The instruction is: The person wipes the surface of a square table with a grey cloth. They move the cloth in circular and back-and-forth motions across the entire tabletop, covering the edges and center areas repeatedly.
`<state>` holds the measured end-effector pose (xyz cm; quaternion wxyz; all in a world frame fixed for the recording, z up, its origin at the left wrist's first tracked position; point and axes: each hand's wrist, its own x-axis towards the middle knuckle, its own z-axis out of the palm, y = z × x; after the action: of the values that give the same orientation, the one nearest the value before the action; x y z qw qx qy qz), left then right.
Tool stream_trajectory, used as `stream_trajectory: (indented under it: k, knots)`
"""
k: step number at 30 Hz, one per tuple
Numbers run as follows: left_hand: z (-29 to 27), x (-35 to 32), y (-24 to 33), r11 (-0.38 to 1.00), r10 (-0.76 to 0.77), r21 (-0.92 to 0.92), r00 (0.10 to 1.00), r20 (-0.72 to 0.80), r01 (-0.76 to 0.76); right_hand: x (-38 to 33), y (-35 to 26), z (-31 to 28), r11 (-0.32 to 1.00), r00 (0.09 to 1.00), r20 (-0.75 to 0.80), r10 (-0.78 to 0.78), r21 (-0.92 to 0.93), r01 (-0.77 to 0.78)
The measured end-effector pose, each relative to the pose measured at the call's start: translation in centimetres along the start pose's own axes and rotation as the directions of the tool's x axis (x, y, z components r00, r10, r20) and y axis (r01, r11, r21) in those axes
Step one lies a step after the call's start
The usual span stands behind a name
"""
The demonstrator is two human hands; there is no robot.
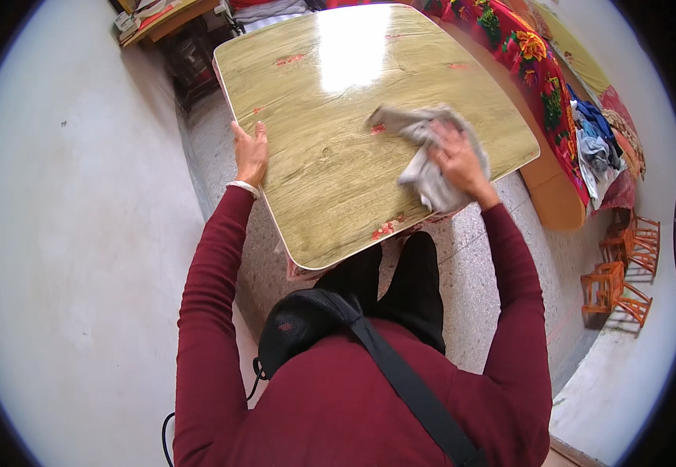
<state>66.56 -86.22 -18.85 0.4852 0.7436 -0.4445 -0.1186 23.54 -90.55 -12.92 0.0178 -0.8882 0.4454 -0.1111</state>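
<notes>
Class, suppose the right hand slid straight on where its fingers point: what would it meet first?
The right hand would probably first meet the part of the cloth ahead of it, with the table beyond; blur makes the depth unclear.

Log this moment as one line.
left hand: at left edge of table | right hand: on cloth | cloth: bunched on table

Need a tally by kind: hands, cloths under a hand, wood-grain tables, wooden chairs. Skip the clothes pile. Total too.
Hands: 2 (left hand, right hand)
Grey cloth: 1
Wood-grain table: 1
Orange-brown wooden chairs: 2
Total: 6
</notes>
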Motion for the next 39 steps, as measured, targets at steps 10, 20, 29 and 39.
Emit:
stream_trajectory:
  k: [10, 20, 29, 39]
  knots:
    - [-0.5, 0.1, 1.1, 0.996, 0.087, 0.009, 0.995, 0.042, -0.088, 8.6, -11.1, 2.9, 0.991, 0.990, 0.115, 0.076, -0.116, -0.063]
    - [-1.4, -0.8, 2.0, 0.995, 0.087, 0.049, 0.995, 0.052, -0.089, -4.9, -1.2, -0.4, 0.980, 0.980, -0.042, 0.195, -0.025, -0.196]
    - [0.1, -0.1, 1.4, 0.977, 0.186, 0.106, 0.982, -0.022, -0.182, -1.8, 12.2, -1.5, 0.707, 0.717, -0.108, 0.688, -0.118, -0.697]
    - [-1.0, 0.0, 1.0, 0.989, 0.112, 0.089, 0.990, 0.082, -0.119, -5.5, 7.9, -0.5, 0.732, 0.740, -0.138, 0.658, -0.114, -0.672]
